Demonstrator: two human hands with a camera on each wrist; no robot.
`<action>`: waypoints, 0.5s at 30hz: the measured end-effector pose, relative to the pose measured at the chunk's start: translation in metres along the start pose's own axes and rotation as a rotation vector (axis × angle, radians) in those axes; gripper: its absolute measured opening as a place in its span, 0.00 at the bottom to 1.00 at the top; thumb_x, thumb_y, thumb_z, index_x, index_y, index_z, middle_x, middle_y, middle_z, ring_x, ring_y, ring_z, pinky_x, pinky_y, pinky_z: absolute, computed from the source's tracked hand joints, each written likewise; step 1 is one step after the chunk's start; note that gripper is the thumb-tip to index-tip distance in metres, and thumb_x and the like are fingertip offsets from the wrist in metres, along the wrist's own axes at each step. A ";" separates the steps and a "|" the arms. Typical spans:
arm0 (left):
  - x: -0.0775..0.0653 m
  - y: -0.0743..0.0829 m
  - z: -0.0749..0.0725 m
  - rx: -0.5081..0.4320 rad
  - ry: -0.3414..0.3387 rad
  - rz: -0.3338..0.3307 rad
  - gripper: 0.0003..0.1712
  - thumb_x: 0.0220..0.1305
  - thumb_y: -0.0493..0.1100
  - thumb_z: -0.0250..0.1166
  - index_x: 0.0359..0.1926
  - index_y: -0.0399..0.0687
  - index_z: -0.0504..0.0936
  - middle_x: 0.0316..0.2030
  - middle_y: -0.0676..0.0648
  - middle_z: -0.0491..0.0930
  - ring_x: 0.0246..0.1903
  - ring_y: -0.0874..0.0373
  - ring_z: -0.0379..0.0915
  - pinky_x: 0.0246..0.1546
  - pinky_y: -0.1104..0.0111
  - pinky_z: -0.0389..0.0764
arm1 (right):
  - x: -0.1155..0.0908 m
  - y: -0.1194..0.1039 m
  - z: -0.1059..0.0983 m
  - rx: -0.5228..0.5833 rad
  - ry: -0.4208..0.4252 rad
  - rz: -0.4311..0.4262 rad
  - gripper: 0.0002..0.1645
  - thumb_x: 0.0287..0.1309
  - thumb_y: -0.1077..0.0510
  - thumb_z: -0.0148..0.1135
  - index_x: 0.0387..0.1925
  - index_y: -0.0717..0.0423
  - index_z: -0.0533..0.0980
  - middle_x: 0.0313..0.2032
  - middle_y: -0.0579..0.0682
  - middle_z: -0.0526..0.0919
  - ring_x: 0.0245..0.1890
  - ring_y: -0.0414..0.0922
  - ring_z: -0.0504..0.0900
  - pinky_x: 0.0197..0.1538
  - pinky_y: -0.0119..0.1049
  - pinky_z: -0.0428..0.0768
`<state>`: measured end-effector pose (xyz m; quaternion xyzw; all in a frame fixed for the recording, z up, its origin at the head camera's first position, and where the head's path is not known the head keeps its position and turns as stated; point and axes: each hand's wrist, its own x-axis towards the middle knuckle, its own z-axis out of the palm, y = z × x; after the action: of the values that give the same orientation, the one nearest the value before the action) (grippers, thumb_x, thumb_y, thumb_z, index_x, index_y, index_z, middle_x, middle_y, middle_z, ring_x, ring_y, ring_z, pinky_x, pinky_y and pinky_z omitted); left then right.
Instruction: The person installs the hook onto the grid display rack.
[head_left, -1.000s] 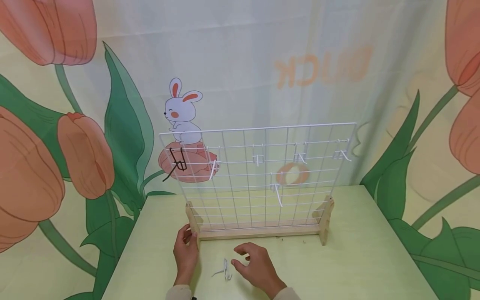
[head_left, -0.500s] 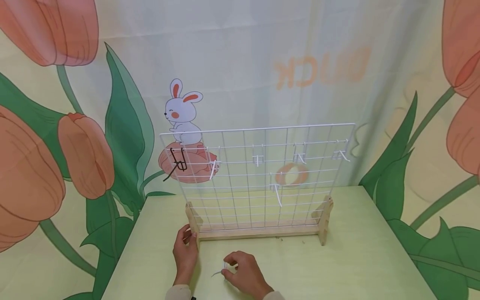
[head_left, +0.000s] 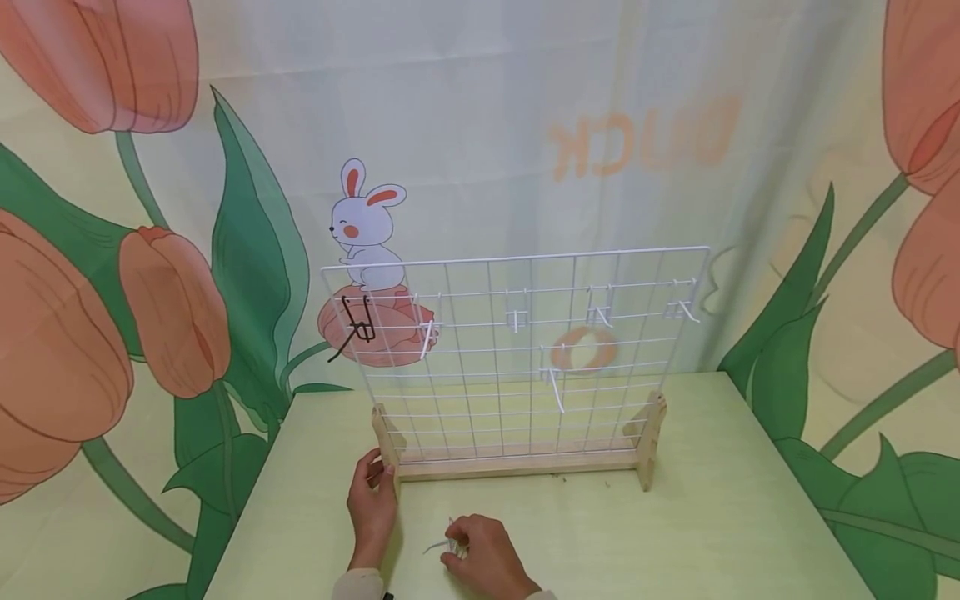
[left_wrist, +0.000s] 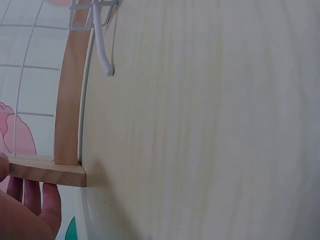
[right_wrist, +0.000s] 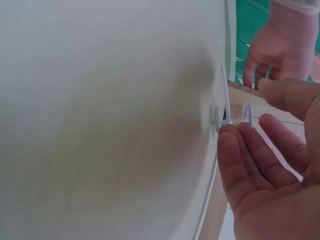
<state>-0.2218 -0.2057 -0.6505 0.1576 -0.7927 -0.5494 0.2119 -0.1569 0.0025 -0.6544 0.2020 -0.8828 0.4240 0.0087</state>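
My left hand [head_left: 372, 508] grips the left wooden foot [left_wrist: 50, 172] of a white wire grid rack [head_left: 517, 257]. In the left wrist view, the thumb lies on one side of the foot and the fingers on the other. In front of the rack, a white wire hook [head_left: 435, 547] is on the table, partly hidden by my right hand [head_left: 491, 557]. The right wrist view shows the hook [right_wrist: 226, 92] at the fingertips of my right hand [right_wrist: 280, 180], with thumb and fingers parted and no firm pinch visible.
A black hook [head_left: 360, 330] hangs at the grid's upper left. Several white hooks, one of them lower [head_left: 553, 387], hang further right. The rack stands on a pale yellow table [head_left: 720, 517] before a printed tulip curtain [head_left: 480, 117].
My right hand has moved left and down onto the wire hook, and its fingers have closed in around it, then loosened slightly. My left hand has stayed at the wooden foot.
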 end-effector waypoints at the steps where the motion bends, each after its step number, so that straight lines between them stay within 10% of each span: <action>1: 0.000 0.000 0.000 0.002 -0.001 -0.002 0.21 0.76 0.36 0.62 0.67 0.50 0.78 0.54 0.38 0.85 0.53 0.43 0.83 0.46 0.70 0.79 | 0.000 0.000 0.001 -0.002 -0.001 -0.001 0.13 0.53 0.56 0.82 0.40 0.53 0.88 0.32 0.42 0.86 0.31 0.30 0.77 0.37 0.27 0.77; 15: 0.000 -0.001 -0.001 0.006 -0.021 -0.018 0.21 0.77 0.37 0.62 0.67 0.51 0.78 0.54 0.38 0.85 0.54 0.44 0.83 0.44 0.73 0.78 | -0.005 0.005 -0.005 -0.005 0.017 0.042 0.09 0.56 0.61 0.79 0.40 0.53 0.87 0.30 0.40 0.83 0.30 0.30 0.73 0.36 0.28 0.75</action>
<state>-0.2216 -0.2067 -0.6509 0.1598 -0.7951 -0.5505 0.1980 -0.1549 0.0113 -0.6560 0.1795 -0.8879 0.4234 0.0078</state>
